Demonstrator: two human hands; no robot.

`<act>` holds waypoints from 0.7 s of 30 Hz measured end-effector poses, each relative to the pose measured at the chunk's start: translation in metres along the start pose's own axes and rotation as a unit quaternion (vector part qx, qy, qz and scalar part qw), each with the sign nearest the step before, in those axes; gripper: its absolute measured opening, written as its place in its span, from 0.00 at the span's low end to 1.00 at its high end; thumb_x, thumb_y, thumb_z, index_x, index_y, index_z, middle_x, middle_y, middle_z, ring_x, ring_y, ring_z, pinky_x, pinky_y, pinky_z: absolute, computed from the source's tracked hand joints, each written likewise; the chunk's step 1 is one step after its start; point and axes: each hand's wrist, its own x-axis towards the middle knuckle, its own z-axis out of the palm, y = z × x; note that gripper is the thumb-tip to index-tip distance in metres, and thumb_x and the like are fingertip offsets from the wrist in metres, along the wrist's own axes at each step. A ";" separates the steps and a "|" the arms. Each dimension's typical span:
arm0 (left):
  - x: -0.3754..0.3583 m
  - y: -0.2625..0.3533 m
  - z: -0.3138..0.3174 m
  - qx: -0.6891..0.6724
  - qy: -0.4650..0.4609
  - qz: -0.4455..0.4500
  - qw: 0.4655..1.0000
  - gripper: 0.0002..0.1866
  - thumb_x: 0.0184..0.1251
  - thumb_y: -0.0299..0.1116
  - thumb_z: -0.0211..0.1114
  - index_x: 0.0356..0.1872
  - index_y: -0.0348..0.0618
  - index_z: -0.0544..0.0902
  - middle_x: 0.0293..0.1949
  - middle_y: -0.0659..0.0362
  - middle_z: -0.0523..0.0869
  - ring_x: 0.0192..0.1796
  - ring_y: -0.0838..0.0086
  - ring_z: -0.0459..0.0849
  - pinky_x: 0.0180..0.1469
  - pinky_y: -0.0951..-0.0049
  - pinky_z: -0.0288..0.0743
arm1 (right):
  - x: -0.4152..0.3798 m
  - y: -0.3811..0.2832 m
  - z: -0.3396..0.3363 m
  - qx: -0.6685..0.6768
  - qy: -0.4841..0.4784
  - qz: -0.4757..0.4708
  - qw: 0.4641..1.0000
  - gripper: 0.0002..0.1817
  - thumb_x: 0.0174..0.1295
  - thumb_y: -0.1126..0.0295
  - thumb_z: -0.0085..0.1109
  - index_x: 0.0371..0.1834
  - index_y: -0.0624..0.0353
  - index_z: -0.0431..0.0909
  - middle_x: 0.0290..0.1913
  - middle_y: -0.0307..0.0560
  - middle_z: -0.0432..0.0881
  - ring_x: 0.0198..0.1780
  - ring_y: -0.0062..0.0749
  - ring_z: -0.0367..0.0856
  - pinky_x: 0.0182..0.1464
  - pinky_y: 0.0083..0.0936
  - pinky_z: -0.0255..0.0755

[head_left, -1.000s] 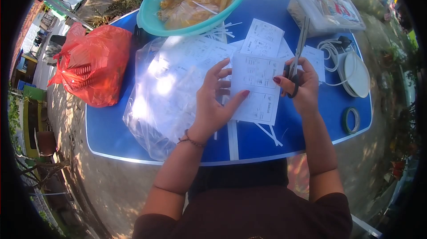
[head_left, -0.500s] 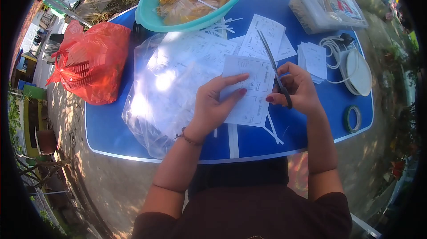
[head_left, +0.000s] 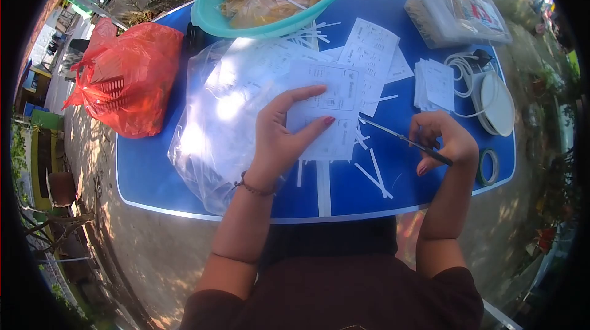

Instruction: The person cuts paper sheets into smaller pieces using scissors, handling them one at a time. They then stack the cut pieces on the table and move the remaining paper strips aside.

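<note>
Just right of the clear plastic bag (head_left: 215, 127), a printed sheet (head_left: 326, 112) was pinched by left-hand (head_left: 279, 139) fingers. Scissors (head_left: 405, 141), blades nearly closed, were gripped by curled right-hand (head_left: 445, 142) fingers beside it. A crooked cut was judged likely, the sheet being held one-sided above the bench (head_left: 153, 176).

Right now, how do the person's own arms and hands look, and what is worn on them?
Both arms are bare below short dark maroon sleeves. The left hand has dark red painted nails, and a thin dark cord bracelet circles its wrist. The right hand also shows a red nail. No rings, watch or gloves are visible.
</note>
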 end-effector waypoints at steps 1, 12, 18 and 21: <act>0.000 0.001 0.000 -0.003 -0.006 -0.004 1.000 0.23 0.57 0.20 0.73 0.55 0.31 0.79 0.48 0.46 0.86 0.46 0.70 0.88 0.47 0.75 0.85 | -0.001 0.000 -0.001 0.004 0.001 0.012 1.000 0.31 0.31 0.59 0.87 0.32 0.61 0.74 0.13 0.35 0.74 0.15 0.11 0.66 0.20 0.15 0.48; -0.003 0.002 0.006 -0.029 -0.102 -0.011 0.994 0.24 0.55 0.19 0.73 0.55 0.33 0.79 0.49 0.49 0.85 0.49 0.72 0.86 0.51 0.75 0.83 | 0.011 -0.003 0.011 0.011 -0.043 0.004 0.999 0.32 0.30 0.58 0.88 0.33 0.63 0.75 0.14 0.36 0.76 0.16 0.11 0.67 0.20 0.15 0.51; -0.004 0.007 0.008 -0.051 -0.093 -0.022 0.994 0.24 0.55 0.18 0.73 0.55 0.33 0.80 0.49 0.50 0.85 0.49 0.72 0.86 0.51 0.75 0.83 | 0.013 0.000 0.011 0.015 -0.046 -0.017 0.999 0.33 0.28 0.56 0.88 0.31 0.63 0.75 0.14 0.34 0.73 0.16 0.10 0.66 0.20 0.15 0.49; -0.004 0.007 0.008 -0.054 -0.094 -0.027 0.994 0.24 0.55 0.18 0.73 0.55 0.33 0.80 0.49 0.50 0.85 0.49 0.72 0.86 0.51 0.75 0.83 | 0.013 0.002 0.011 0.013 -0.040 -0.032 0.999 0.34 0.28 0.54 0.88 0.30 0.63 0.75 0.13 0.33 0.73 0.16 0.10 0.65 0.20 0.15 0.49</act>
